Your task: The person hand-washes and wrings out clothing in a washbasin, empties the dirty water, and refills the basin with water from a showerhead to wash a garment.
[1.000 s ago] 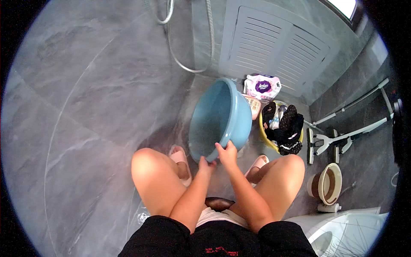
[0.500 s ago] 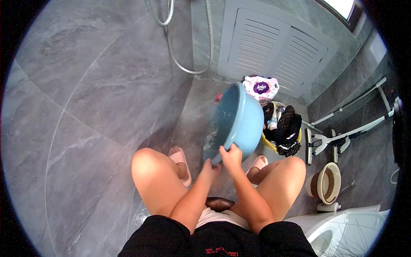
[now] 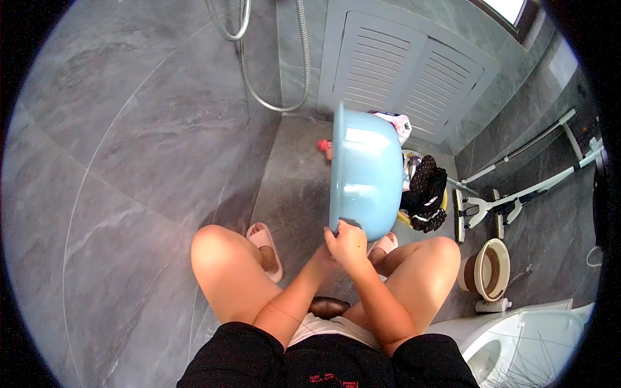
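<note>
Head: glossy blue basin (image 3: pixel 367 178), tilted

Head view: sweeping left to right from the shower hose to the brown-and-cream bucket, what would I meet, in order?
Shower hose → small red item → blue basin → dark clothes → brown-and-cream bucket.

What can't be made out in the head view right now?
All in the head view:
Blue basin: inside hidden by its own outer wall.
Left hand: grip largely hidden by the right hand.
White-and-pink packet: left part behind the blue basin.
Yellow container: inside covered by dark clothes.
Red object: too small to identify.
Shower hose: cut off by the top edge.
</note>
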Action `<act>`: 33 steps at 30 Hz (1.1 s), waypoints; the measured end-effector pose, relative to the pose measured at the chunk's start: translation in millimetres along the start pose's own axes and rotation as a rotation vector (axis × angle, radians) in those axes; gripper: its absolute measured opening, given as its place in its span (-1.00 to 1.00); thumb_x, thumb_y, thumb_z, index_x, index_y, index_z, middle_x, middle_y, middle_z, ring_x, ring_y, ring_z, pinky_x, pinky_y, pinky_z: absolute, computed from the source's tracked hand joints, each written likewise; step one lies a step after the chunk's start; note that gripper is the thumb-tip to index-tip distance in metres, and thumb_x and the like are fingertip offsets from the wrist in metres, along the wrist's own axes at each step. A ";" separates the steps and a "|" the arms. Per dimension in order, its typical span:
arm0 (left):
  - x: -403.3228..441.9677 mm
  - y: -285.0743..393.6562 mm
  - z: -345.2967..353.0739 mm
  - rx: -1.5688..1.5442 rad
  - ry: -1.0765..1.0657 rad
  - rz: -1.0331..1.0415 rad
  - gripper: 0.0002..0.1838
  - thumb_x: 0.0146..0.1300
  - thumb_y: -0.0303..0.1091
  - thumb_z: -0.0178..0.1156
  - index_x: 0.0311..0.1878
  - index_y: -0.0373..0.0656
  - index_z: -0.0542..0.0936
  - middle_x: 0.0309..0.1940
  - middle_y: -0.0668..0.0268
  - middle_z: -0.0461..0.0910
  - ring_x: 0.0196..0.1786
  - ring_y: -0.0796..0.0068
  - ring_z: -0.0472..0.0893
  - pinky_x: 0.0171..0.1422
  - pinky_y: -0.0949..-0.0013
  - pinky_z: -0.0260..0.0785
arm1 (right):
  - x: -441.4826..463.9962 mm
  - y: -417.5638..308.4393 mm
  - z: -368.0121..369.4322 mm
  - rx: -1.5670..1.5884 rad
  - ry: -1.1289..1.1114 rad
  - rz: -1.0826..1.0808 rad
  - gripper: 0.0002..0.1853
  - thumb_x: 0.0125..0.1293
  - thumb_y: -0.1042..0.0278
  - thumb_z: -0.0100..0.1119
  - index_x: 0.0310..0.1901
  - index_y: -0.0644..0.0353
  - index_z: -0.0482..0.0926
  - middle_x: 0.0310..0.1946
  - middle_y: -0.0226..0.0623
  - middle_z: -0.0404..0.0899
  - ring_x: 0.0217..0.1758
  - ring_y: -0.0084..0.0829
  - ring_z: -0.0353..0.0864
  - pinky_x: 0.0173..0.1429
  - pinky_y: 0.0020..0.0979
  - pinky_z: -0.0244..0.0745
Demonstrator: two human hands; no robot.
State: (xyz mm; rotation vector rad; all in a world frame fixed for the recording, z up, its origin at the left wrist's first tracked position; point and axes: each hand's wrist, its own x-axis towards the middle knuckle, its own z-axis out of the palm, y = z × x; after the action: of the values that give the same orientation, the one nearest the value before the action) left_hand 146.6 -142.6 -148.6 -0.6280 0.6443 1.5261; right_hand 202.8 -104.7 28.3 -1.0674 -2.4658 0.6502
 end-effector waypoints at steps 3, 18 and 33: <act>-7.7 0.0 2.6 -0.006 0.030 0.018 -0.67 0.36 -0.09 -0.18 -0.06 -0.11 0.42 -0.17 0.18 0.51 -0.28 0.40 0.54 -0.14 0.14 0.46 | -8.3 -6.4 -5.9 -0.025 -0.021 -0.115 -0.70 0.14 0.16 0.14 -0.53 0.25 0.49 -0.61 0.01 0.54 -0.50 0.04 0.56 -0.36 -0.06 0.47; -18.5 -8.5 6.4 -0.009 0.096 0.065 -0.66 0.36 -0.09 -0.19 -0.03 -0.11 0.41 -0.14 0.19 0.50 -0.24 0.37 0.53 -0.10 0.13 0.44 | -32.8 -9.2 -3.3 -0.045 0.000 -0.315 -0.74 0.09 0.23 0.18 -0.60 0.20 0.45 -0.66 -0.10 0.53 -0.61 -0.09 0.56 -0.46 -0.15 0.50; -18.1 -10.0 8.5 -0.010 0.121 0.059 -0.64 0.36 -0.09 -0.19 -0.01 -0.12 0.41 -0.12 0.19 0.50 -0.20 0.34 0.53 -0.07 0.13 0.43 | -23.5 -5.1 0.0 -0.023 -0.047 -0.216 -0.68 0.10 0.18 0.19 -0.62 0.25 0.44 -0.69 -0.02 0.48 -0.58 0.02 0.53 -0.44 -0.11 0.45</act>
State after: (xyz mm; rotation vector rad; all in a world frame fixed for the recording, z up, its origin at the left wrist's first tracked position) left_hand 157.4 -148.5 -129.9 -0.7184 0.7535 1.5552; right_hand 215.0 -125.4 27.5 -0.7865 -2.5868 0.5861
